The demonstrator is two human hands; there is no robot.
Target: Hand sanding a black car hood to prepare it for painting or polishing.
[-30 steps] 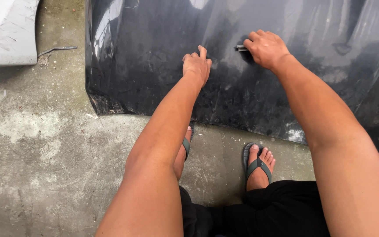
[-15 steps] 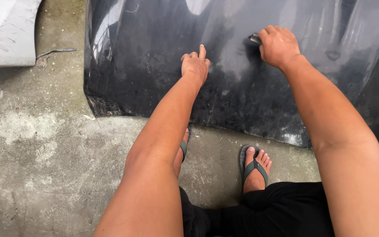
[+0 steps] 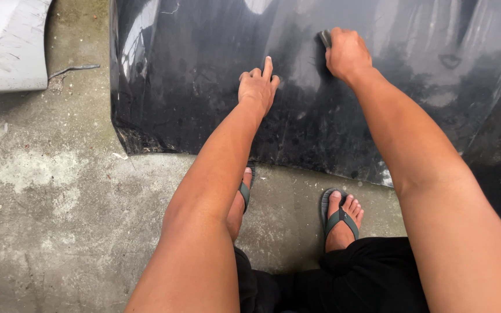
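Sanding step, by the look: right hand [image 3: 348,55] is gripping a small grey block [image 3: 325,38] near the far edge of the black car panel [image 3: 204,87] lying on the concrete floor [image 3: 47,203]. Left hand [image 3: 257,87] is bracing, fingers loosely spread, holding nothing. Next stroke likely needs even pressure

Place: looks like a car body repair yard or a rough home workshop, worked at ground level.
Floor: bare, stained concrete floor [image 3: 47,203], patchy and gritty.
Main clue: a big black car body panel [image 3: 204,87] lying flat on the ground, wet and dulled in patches.
Second clue: a pale grey body panel [image 3: 7,46] beside it, scuffed.
Worker: squatting in flip-flops [image 3: 341,219], no bench.
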